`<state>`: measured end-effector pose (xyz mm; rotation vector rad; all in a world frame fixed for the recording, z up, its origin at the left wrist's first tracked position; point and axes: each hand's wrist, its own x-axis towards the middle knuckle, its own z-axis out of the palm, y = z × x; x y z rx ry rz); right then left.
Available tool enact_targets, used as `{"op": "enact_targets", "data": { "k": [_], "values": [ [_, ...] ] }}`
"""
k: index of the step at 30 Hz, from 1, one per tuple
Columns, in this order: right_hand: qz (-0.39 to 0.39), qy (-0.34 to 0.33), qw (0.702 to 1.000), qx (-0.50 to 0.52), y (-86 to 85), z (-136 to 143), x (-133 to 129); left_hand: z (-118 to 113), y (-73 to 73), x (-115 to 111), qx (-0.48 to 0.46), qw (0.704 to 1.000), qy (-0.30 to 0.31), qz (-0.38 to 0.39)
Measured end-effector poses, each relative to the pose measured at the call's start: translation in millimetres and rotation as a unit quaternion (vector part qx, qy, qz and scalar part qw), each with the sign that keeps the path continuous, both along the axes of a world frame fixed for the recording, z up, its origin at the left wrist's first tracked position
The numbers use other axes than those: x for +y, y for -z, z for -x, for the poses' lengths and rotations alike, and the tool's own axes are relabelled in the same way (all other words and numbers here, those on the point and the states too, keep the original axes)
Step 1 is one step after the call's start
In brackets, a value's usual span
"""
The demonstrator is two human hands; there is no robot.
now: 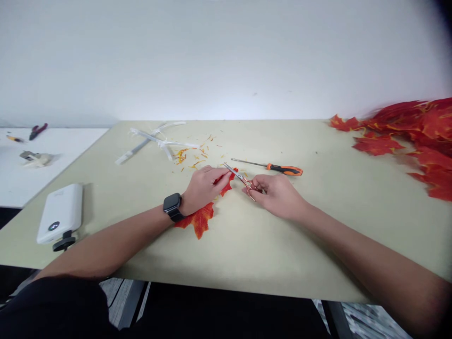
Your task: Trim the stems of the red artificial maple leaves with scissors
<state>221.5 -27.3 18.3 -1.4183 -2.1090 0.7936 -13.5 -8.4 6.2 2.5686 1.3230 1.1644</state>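
Observation:
My left hand (205, 187), with a dark watch on its wrist, is closed on a red artificial maple leaf (228, 183) near the middle of the table. Fingers and thumb pinch the leaf close to its edge. In my right hand (277, 194) are slim scissors (242, 178) with copper-coloured handles. Their blades point up and left, beside the left fingertips and over the leaf. Whether the blades touch the leaf I cannot tell. Another orange-red leaf (199, 221) lies under my left wrist, partly covered by it.
Yellow and orange scraps (181, 155) lie beyond my left hand, beside translucent plastic strips (151, 139). An orange-black screwdriver (284, 169) rests past the scissors. Red leaves (416, 132) are heaped at right. A white power bank (61, 212) sits at left; pliers (37, 132) lie on the white table.

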Motion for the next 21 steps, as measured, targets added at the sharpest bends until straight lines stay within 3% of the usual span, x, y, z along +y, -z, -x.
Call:
{"op": "enact_targets", "data": {
  "k": [5, 9, 14, 21],
  "values": [
    [0.011, 0.002, 1.000, 0.017, 0.5, 0.9, -0.3, -0.3, 0.7, 0.7, 0.000, 1.000, 0.005, -0.004],
    [0.004, 0.051, 0.991, 0.127, -1.2, 1.8, 1.2, -0.6, 2.5, 0.6, -0.033, 0.999, -0.005, -0.004],
    [0.038, 0.106, 0.971, 0.211, -8.0, 2.8, 4.2, -4.9, -1.7, -8.1, -0.092, 0.993, 0.010, 0.069],
    [0.091, 0.068, 0.947, 0.302, -5.8, 7.8, 1.6, -10.8, -5.3, -19.4, -0.097, 0.992, 0.037, 0.069]
  ]
}}
